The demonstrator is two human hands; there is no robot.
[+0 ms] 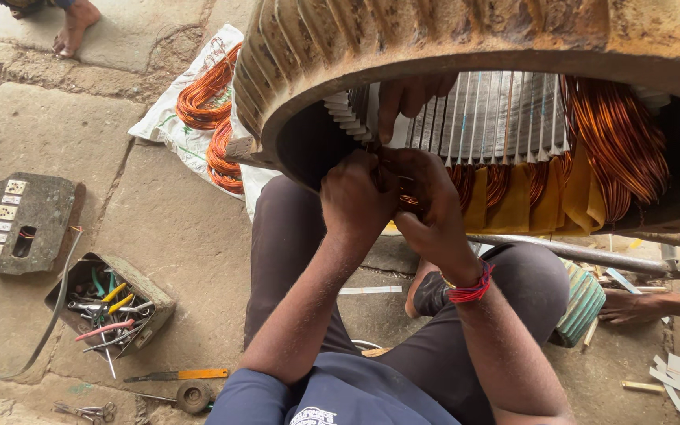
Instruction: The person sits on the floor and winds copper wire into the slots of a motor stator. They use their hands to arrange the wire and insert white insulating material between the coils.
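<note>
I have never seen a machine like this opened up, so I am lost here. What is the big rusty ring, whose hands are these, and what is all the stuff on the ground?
The view comes from a camera on the worker's head, looking down. The rusty ring is a large motor housing; inside are slotted metal ribs, copper wire coils and yellow insulating sheets. The left hand and right hand pinch copper wire at the lower edge of the opening. A third hand, someone else's, reaches in from above, and another person's hand rests on the ground at right. On the stone floor lie a box of pliers, a socket board, spare copper coils on a sack and a tape roll.
</note>
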